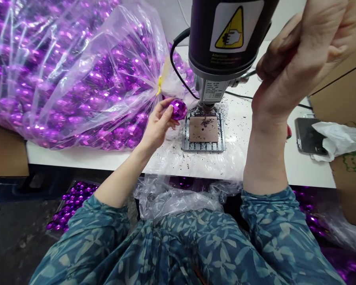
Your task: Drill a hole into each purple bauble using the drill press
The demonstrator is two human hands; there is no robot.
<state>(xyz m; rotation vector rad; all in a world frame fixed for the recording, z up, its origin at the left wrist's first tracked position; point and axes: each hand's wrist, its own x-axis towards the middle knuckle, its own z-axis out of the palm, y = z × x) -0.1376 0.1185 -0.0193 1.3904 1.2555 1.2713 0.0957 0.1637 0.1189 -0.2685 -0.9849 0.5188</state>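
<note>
My left hand [160,120] pinches a shiny purple faceted ball [178,109] between thumb and fingers, just left of a small bench drill press [222,65]. On the drill's base [204,149] lies a flat brown plate [203,130] with a small dark hole and purple shavings on it. The chuck [207,107] is above the plate's back edge; the bit cannot be made out. Raised at the upper right, my right hand [311,59] is closed around the drill press handle, mostly hidden in the fist, with a bit of red showing between the fingers.
A large clear bag [86,79] of purple balls, tied with a yellow tie [159,85], fills the table's left. A phone [308,135] and crumpled tissue [341,136] lie at the right by cardboard [351,190]. More purple balls [74,204] sit below. A black cable [175,59] loops behind.
</note>
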